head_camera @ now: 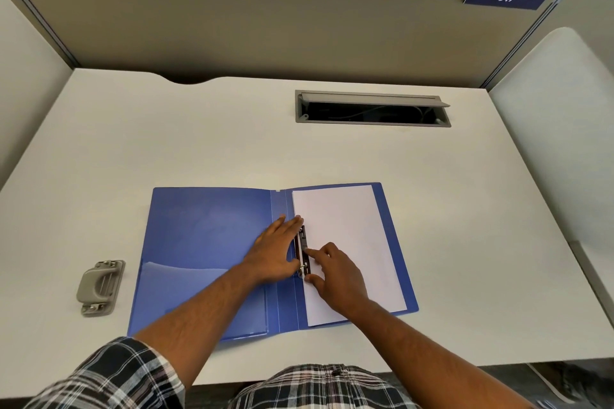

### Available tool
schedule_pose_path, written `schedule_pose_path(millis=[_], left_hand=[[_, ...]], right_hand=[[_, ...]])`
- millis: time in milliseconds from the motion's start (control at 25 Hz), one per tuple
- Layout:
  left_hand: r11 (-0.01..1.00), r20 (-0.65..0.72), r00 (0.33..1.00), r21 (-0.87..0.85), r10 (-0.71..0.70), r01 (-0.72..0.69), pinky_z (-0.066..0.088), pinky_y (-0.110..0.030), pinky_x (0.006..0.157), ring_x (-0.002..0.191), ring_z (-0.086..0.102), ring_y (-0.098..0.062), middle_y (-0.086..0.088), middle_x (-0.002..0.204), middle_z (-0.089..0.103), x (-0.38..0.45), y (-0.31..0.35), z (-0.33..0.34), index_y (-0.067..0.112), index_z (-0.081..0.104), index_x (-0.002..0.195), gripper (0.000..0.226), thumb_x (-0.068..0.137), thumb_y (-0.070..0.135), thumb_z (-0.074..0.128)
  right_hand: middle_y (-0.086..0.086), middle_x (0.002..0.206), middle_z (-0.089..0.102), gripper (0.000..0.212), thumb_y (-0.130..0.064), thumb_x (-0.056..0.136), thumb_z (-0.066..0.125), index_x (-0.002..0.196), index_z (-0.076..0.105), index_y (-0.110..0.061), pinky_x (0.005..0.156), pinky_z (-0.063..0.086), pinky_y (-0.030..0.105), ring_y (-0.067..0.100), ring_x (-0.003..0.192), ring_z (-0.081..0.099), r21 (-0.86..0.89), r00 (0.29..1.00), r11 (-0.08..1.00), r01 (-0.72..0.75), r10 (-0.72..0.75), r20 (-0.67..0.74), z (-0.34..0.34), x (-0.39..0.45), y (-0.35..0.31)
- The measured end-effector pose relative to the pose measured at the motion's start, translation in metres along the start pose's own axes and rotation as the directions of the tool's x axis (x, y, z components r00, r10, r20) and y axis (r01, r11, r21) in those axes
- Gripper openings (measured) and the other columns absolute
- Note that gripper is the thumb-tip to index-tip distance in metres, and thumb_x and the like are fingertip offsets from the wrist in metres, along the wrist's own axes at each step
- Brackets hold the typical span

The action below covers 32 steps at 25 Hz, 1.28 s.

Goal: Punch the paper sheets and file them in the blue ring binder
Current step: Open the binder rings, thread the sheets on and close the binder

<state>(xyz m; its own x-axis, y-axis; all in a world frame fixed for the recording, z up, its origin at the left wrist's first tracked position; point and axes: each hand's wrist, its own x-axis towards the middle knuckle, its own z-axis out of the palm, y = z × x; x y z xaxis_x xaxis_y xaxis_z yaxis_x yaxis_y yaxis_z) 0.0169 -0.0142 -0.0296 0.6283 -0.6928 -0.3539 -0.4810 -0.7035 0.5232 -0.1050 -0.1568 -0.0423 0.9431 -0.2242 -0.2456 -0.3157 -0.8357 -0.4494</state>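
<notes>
paper sheets (349, 249) sit in the open blue ring binder (206, 242), left hand (275, 252) flat with fingers together, right hand (335, 276) with forefinger pressing the clip (304, 254). if the clip snaps crooked it'll probably tear the holes.

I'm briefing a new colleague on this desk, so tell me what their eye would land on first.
First, the open blue ring binder lying flat at the near middle of the white desk, with white paper sheets on its right half. Both hands meet at its clip mechanism: the left hand lies flat beside it, the right hand points a finger onto it. A grey hole punch sits left of the binder.
</notes>
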Motion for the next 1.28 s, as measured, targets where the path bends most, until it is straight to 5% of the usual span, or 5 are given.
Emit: schedule_pose_path(millis=[880,1280], left_hand=[[1.000,0.021,1.000,-0.008,0.014,-0.014,-0.008,-0.041,0.122,0.151,-0.009,-0.017,0.001,0.165,0.000,0.000,0.003,0.003,0.033,0.007,0.155,0.087,0.089,0.030,0.062],[1.000,0.005,1.000,0.001,0.004,-0.004,-0.012,-0.041,0.120,0.151,-0.010,-0.015,-0.004,0.165,0.003,0.005,0.000,0.008,0.034,0.006,0.155,0.089,0.087,0.026,0.062]], right_hand=[[0.007,0.120,0.063,0.061,-0.008,0.093,0.068,0.149,0.047,-0.017,0.077,0.052,0.028,0.023,0.099,0.062,-0.176,0.989,0.974,0.145,-0.143,0.023,0.011,0.007,-0.001],[0.010,0.119,0.066,0.060,-0.012,0.092,0.071,0.148,0.049,-0.014,0.080,0.057,0.030,0.023,0.097,0.064,-0.174,0.994,0.980,0.099,-0.104,-0.021,0.025,0.003,-0.005]])
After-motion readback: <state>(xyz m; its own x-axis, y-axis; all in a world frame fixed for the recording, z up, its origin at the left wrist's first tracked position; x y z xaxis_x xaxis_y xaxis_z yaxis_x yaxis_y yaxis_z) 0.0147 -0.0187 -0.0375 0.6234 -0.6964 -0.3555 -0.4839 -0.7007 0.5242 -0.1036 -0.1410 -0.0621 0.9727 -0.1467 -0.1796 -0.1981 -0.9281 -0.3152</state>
